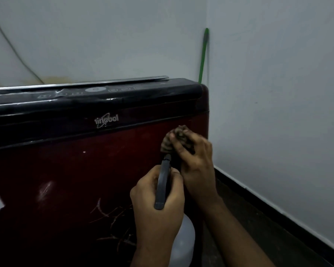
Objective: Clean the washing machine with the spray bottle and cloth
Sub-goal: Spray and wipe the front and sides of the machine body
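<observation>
Head view: cloth (174,140) against washing machine (69,170)

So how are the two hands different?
The left hand grips the spray bottle by its dark trigger head; the right hand bunches the cloth. The right is higher, at the washer's red front; the left sits lower, nearer the camera. Both are curled round something.

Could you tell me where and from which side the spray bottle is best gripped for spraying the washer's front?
Grip the spray bottle at its narrow neck, from behind, as the left hand does: the dark trigger head points at the red front panel, while the round white body is wider.
</observation>
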`<state>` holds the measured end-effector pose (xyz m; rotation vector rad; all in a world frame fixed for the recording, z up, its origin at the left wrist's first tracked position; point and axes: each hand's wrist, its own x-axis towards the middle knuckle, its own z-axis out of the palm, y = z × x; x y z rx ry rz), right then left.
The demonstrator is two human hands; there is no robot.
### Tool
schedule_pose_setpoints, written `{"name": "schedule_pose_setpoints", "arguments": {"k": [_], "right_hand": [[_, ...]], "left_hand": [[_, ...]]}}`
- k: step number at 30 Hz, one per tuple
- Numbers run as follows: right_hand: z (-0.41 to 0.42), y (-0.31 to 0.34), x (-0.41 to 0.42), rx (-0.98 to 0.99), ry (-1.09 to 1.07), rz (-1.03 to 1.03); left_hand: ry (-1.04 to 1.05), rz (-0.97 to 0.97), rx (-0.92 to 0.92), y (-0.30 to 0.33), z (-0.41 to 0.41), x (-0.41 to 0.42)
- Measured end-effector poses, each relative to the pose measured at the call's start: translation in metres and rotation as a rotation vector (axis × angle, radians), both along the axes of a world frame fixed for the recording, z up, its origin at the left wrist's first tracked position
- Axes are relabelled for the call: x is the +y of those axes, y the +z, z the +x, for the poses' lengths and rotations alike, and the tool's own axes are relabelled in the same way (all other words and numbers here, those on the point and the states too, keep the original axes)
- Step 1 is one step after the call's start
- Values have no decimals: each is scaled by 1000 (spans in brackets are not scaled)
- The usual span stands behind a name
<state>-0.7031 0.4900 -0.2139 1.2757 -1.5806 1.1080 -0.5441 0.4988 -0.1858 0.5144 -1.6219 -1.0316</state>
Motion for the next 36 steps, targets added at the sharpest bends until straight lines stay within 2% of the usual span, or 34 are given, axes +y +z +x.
{"name": "schedule_pose_setpoints", "arguments": {"k": [5,8,13,16,18,20,23,26,28,31,36], "right_hand": [[20,38,-21,-239,-61,-240],[46,38,-34,-52,4,-142],[61,-28,-28,246,68,86],[37,-54,-10,114,-28,41],[37,-45,-13,-34,-58,-35],[55,-25,-25,-101,-44,-81],[93,-10,-44,50,15,-20],[120,-41,-46,247,101,133],[125,-72,-39,281,122,196],[108,-92,-26,249,23,201],[103,-51,-35,20,-124,15]], "left_hand": [[-1,37,3,-11,26,5],[-28,83,-19,-19,40,11],[46,122,-77,-36,65,8],[93,98,-79,-41,84,7],[127,75,-61,-40,94,7],[147,69,-37,-40,102,11],[132,107,-12,-40,112,22],[96,158,-17,-44,123,27],[89,154,-39,-51,131,26],[98,124,-68,-61,138,22],[138,123,-60,-67,143,16]]}}
